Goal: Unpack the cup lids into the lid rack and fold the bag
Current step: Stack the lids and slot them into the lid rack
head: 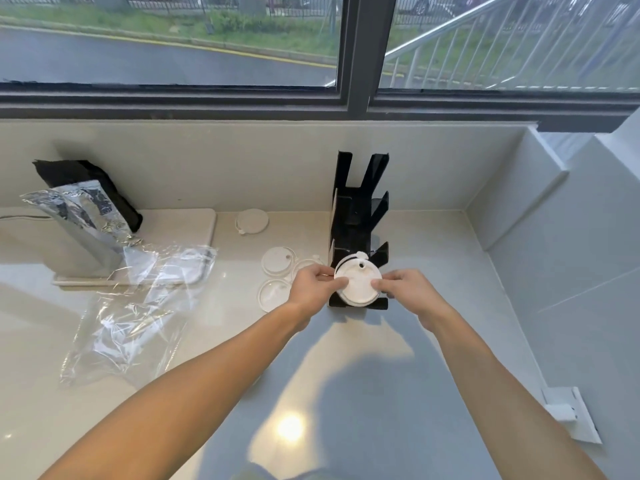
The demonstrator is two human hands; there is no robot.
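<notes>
Pale stone counter (346, 375) is stretching out under a wide window, and I am standing over it with both arms reaching forward. My left hand (313, 287) is pinching the left edge of a stack of white cup lids (358, 284), thumb lying on the top lid and fingers curled underneath. My right hand (403, 289) is gripping the same stack from the 3 o'clock side, thumb pressing on the rim. I am holding the stack over the near end of the black lid rack (360, 230), which is running away from me toward 12 o'clock, its upright dividers rising against the back wall. Whether the stack is already touching the rack's base I cannot tell.

Just beside my left hand, at 9 o'clock, loose lids (277, 261) are lying flat on the counter, partly overlapping one another, and one more single lid (252, 221) is sitting farther back near the wall. Farther out at 8 o'clock, the clear plastic bag (138, 306) is sprawling crumpled and flattened, its far end resting on a white tray (180, 220). On that tray, at 10 o'clock, a silver foil pouch (79, 216) is leaning in front of a black package (86, 178).
</notes>
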